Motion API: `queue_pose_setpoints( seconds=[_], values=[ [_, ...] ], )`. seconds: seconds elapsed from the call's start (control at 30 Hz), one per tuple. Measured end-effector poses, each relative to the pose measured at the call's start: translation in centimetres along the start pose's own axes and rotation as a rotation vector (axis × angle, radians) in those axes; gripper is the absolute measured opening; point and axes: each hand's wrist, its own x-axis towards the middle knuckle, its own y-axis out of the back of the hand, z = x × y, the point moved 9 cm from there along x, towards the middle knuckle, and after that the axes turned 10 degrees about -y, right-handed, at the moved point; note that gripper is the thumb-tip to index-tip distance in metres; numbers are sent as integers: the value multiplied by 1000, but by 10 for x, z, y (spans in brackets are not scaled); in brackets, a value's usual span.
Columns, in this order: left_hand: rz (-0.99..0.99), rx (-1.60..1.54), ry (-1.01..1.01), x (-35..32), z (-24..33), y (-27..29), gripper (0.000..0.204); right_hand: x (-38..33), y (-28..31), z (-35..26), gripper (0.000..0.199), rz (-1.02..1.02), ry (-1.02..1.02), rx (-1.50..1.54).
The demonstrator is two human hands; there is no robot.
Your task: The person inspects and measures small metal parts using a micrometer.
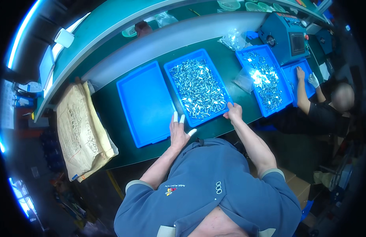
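In front of me lies a blue tray point(177, 94) holding many small shiny metal cylinder-shaped parts point(198, 87). My right hand point(234, 112) has its fingers closed on the near right corner of that tray. To its left is a bare blue tray point(145, 104). My left hand point(179, 133), with white covers on several fingertips, is stretched out with its fingers apart. It rests at the gap between the two trays, close to their near edges, and grips nothing. Whether its fingertips touch either tray I cannot tell.
A large paper sack point(78, 132) stands at the left. On the right, another blue tray point(277, 104) of metal parts lies near clear plastic bags point(233, 39) and a teal machine point(283, 37). A co-worker's hands point(301, 74) are over a further tray. A shelf point(108, 31) runs along the back.
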Motion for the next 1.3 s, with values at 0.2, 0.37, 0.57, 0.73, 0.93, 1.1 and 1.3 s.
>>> queue_pose_setpoints(
  seconds=[0.2, 0.37, 0.57, 0.73, 0.93, 1.1, 1.3],
  values=[
    [120, 53, -5, 34, -11, 11, 84, 26, -23, -17, 34, -22, 9, 7],
    [136, 116, 25, 51, -32, 18, 81, 45, -54, -34, 33, -80, -5, 42],
    [66, 72, 95, 53, -47, 16, 84, 54, -65, -48, 36, -104, 37, 30],
    [-132, 7, -22, 25, -14, -6, 93, 62, -55, -54, 11, 290, 492, -810],
    [-81, -7, -69, -15, -17, -2, 99, 49, -69, -53, 38, 205, 308, -429],
    [-43, -2, -116, -10, -16, -9, 89, 46, -57, -58, 39, 194, 279, -441],
    [-51, 1, -91, -5, -20, -12, 88, 47, -59, -58, 38, 194, 310, -423]
  ],
)
